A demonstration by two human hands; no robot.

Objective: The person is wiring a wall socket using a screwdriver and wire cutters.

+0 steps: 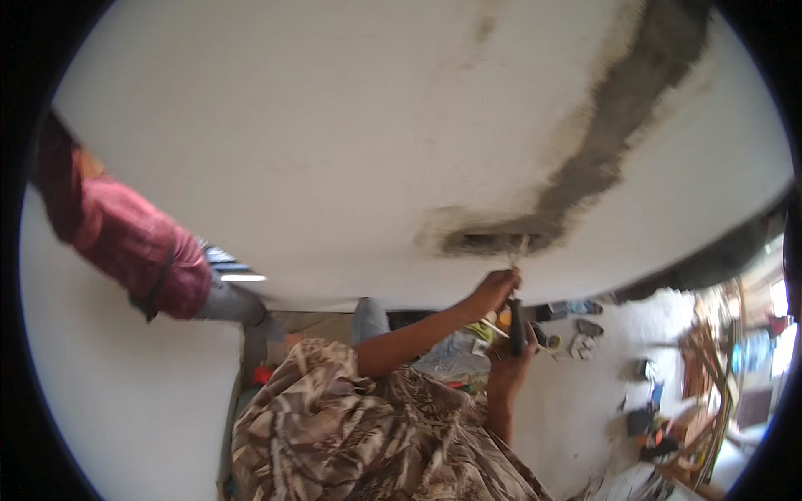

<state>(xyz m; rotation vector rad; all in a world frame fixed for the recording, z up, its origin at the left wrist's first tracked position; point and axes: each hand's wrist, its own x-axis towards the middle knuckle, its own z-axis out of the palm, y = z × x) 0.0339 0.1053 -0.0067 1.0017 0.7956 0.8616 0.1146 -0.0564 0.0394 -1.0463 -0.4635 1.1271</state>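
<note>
In front of me a pale wall [334, 150] has a dark slot [491, 241] ringed by grey plaster. Thin pale strands [524, 247], wire-like, stick out of the slot's right end. My left hand [494, 290] reaches across just below the opening, its fingers pinched on the lower end of these strands. Beneath it, my right hand [511, 361] is wrapped round a black-handled tool [516, 327], held upright with its top close to the left fingers. The tool's working end is too small and blurred to make out.
A wide grey plaster band [601, 138] climbs to the upper right. Another person in a maroon top [142, 238] is at the left. Sandals [582, 344], tools and boxes lie on the floor [568, 417]; wooden pieces [697, 367] stand at the right.
</note>
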